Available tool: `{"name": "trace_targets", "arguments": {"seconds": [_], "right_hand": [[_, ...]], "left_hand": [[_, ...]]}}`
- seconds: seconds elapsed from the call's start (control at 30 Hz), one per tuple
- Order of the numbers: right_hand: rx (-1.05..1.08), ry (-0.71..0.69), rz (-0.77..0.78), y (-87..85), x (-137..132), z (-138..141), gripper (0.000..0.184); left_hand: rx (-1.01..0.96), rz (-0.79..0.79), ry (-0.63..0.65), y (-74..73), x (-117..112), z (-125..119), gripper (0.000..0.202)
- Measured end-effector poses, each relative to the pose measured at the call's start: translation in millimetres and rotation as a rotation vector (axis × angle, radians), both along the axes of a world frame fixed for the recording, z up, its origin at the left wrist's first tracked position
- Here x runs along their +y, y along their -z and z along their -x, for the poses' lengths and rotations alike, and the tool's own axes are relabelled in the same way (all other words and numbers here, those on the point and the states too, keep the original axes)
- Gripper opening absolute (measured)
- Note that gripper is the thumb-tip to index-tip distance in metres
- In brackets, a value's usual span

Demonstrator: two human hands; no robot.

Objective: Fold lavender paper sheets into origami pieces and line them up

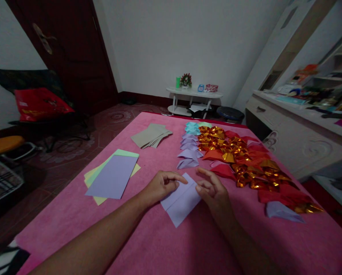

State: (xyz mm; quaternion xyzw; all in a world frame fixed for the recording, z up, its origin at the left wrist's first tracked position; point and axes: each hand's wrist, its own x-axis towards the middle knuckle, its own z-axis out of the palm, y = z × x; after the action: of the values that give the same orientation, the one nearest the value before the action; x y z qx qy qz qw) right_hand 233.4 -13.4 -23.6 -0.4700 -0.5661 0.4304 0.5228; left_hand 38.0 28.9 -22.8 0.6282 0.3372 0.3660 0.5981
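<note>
A lavender sheet of paper (181,199), folded over on itself, lies on the pink table cover (148,236) right in front of me. My left hand (161,186) rests on its left edge with the fingers curled and the fingertips pinching the fold. On the sheet's right edge, my right hand (212,188) has its thumb and fingers bent round the paper. A stack of flat sheets (112,176), lavender on top with green and yellow beneath, lies to the left.
A row of folded lavender and light blue paper shapes (189,147) runs up the table's middle. Red and gold foil folded pieces (245,162) cover the right side. A pile of beige papers (151,135) lies at the far end. A white cabinet (297,137) stands to the right.
</note>
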Motion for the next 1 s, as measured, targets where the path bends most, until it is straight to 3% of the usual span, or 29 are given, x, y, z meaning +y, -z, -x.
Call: {"name": "trace_targets", "arguments": {"seconds": [0.13, 0.27, 0.37, 0.6, 0.8, 1.0], "right_hand": [[0.143, -0.150, 0.115, 5.2, 4.0, 2.7, 0.049], [0.112, -0.122, 0.156, 1.5, 2.1, 4.5, 0.043], [0.101, -0.093, 0.191, -0.9, 1.1, 4.2, 0.040], [0.158, -0.022, 0.229, -2.6, 1.7, 3.8, 0.037], [0.175, -0.030, 0.215, -5.8, 0.8, 4.4, 0.037], [0.147, -0.033, 0.263, -8.3, -0.4, 6.4, 0.037]], "left_hand": [[0.028, 0.004, 0.089, 1.7, -0.1, -0.2, 0.027], [0.035, -0.055, 0.189, -5.6, -4.1, -1.9, 0.046], [0.113, -0.139, 0.191, -10.7, -7.9, -4.2, 0.057], [-0.007, -0.016, 0.170, -4.6, -7.3, -4.9, 0.041], [-0.087, 0.149, -0.027, 4.7, 1.3, -1.7, 0.035], [0.052, -0.039, -0.099, 3.8, -0.8, -6.1, 0.027]]}}
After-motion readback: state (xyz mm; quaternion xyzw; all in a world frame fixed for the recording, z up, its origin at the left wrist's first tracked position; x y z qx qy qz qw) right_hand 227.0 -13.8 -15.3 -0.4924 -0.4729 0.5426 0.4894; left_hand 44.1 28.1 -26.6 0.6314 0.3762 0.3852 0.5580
